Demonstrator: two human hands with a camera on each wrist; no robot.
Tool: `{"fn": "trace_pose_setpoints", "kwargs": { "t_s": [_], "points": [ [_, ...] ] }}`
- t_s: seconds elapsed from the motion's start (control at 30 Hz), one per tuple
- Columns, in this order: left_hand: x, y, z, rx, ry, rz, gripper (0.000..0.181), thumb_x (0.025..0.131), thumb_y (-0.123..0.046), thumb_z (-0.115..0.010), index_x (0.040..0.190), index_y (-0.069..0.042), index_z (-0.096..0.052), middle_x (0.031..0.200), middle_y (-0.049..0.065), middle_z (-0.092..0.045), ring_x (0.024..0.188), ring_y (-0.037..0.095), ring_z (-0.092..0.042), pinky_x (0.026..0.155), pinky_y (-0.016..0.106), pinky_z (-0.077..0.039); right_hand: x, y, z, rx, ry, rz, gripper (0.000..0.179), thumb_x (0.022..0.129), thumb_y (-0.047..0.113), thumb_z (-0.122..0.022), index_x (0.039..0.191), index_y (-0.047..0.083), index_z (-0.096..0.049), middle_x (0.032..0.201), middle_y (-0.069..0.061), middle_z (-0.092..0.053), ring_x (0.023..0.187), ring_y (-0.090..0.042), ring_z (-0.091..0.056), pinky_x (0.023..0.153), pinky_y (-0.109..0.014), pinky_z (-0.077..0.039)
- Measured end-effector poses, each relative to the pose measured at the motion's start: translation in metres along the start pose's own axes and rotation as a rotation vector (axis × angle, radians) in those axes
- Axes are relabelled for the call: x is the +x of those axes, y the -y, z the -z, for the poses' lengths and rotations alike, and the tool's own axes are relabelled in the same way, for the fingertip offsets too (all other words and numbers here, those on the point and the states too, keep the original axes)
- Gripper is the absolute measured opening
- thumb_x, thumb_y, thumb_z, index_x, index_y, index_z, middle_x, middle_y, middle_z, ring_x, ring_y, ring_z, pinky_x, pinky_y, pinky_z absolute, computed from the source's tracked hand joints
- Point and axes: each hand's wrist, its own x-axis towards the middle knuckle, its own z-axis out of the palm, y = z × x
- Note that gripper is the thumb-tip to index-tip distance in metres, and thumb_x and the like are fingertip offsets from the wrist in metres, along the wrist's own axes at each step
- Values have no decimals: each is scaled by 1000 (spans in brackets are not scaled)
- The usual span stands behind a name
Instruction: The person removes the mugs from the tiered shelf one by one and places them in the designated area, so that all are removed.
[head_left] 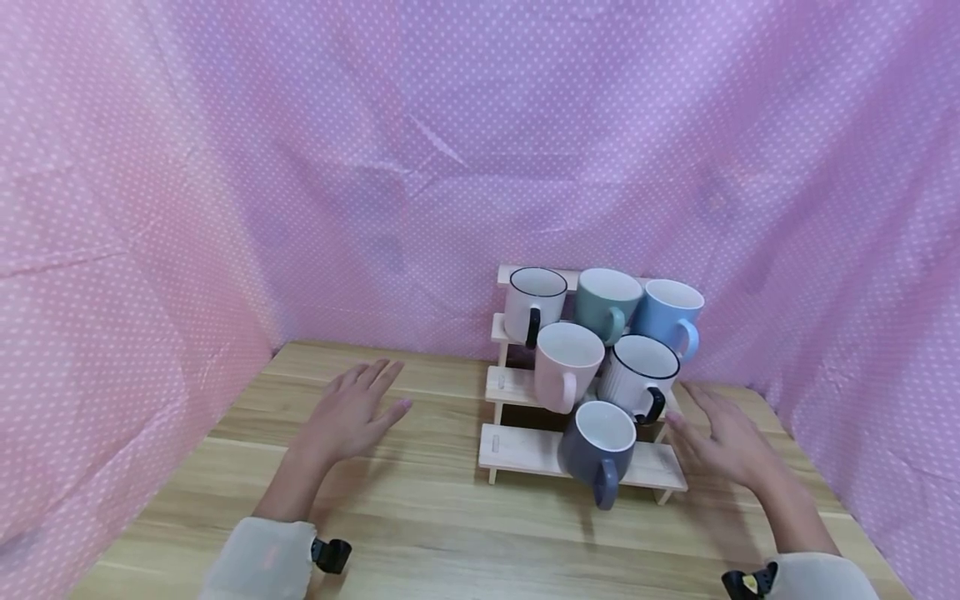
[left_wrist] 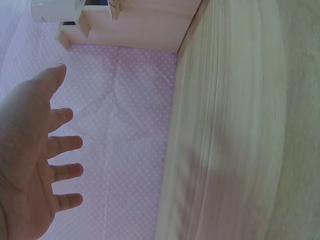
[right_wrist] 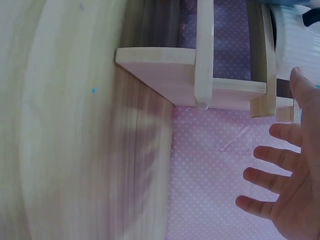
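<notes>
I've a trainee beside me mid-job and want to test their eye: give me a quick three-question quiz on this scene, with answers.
1. How many mugs stand on the wooden rack?
2. True or false: the dark blue-grey mug stands on the rack's lowest tier.
3. Which is nearer the rack?
A) the left grip
B) the right grip

Key:
1. Six
2. True
3. B
</notes>
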Motion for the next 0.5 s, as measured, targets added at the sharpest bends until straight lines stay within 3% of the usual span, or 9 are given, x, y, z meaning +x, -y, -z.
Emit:
{"fn": "trace_pose_setpoints", "kwargs": {
  "t_s": [0.5],
  "points": [
    [21, -18, -2, -10, 6, -64, 73, 105, -62, -38, 160, -13, -34, 160, 18, -39, 145, 43, -35, 115, 69, -28, 4, -4, -5, 124, -17, -70, 58, 104, 32, -61, 145, -7, -48, 133, -35, -58, 110, -55, -62, 87, -67, -54]
  ]
}}
